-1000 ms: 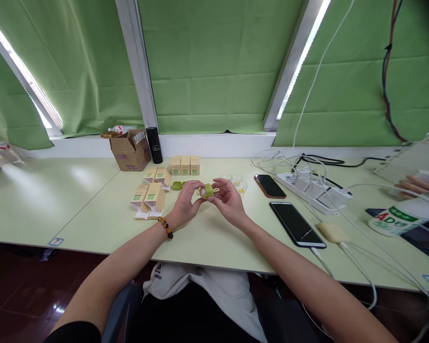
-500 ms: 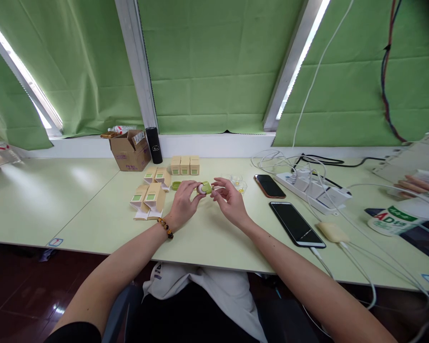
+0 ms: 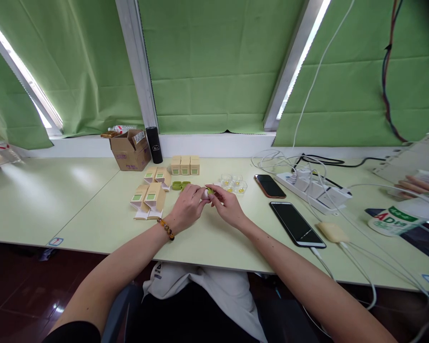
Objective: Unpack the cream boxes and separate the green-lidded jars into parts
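Over the tabletop, the small white-and-green piece is pinched between the nearly closed left hand and right hand, its green part toward the latter, its long axis obscured.

Both hands bare, L hand & R hand. L wrist: beaded bracelet, single strand, round glossy beads, amber/yellow mixed w/ dk brown. Blk sleeve at lower L of frame, short, plain hem; arm bare from there to bracelet. R arm bare out to btm R of frame. Btm ctr: plain blk clothing. White cloth at lap, creased, small dk printed mark at L end; garment type unclear.
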Demonstrator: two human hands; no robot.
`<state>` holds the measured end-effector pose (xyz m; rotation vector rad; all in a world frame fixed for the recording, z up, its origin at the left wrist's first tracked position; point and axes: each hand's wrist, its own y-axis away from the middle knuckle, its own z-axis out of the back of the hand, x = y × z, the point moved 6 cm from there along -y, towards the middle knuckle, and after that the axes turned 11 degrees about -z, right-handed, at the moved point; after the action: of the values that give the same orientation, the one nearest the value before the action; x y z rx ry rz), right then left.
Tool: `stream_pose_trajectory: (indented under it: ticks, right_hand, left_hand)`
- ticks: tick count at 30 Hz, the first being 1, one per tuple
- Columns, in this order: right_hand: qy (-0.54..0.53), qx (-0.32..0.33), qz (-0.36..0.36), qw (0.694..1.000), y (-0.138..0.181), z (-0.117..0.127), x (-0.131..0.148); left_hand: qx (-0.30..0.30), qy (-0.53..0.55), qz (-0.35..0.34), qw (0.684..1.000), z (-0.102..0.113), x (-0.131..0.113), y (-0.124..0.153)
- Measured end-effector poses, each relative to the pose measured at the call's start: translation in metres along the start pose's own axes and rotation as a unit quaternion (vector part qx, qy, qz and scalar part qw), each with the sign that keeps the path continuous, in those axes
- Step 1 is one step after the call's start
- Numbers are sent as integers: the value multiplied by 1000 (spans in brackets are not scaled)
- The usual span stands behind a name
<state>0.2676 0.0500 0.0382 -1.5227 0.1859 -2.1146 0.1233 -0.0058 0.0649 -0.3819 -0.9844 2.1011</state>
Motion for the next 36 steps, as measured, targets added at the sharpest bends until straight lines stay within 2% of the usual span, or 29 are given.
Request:
stream_pose_trajectory:
  ticks: [12,16,29,36]
  right_hand:
    - [39,-6,5,999,2,-1,4]
    - [39,-1,9,999,3,-2,5]
    - [98,-10,32,995,3,-7,7]
    - [91,-4,-9,996,0,-7,7]
  left_hand:
    - [86,-69,-33,993,-5,-6,-3]
    - [89,-83,-33,992,-8,-3,-2]
    - [88,-27,-24,995,-19,6,3]
    - [76,-8,10,997,-19,8,1]
